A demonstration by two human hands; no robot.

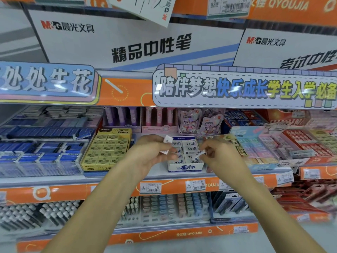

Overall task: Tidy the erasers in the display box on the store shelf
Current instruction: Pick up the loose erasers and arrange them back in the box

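Observation:
A white and blue display box (185, 167) stands on the middle shelf, filled with several white erasers (189, 148) in rows. My left hand (149, 154) hovers just left of the box, closed around white erasers; one eraser (168, 139) sticks up from its fingertips. My right hand (220, 157) sits at the box's right side, pinching a single white eraser (199, 154) above the box's front right corner. Both hands hide parts of the box's sides.
A yellow 2B eraser box (105, 150) sits to the left, with blue eraser trays (42, 152) beyond it. Pastel eraser boxes (259, 147) and red packs (300, 141) lie to the right. Pink boxes (158, 121) stand behind. The orange shelf edge (116, 189) carries price tags.

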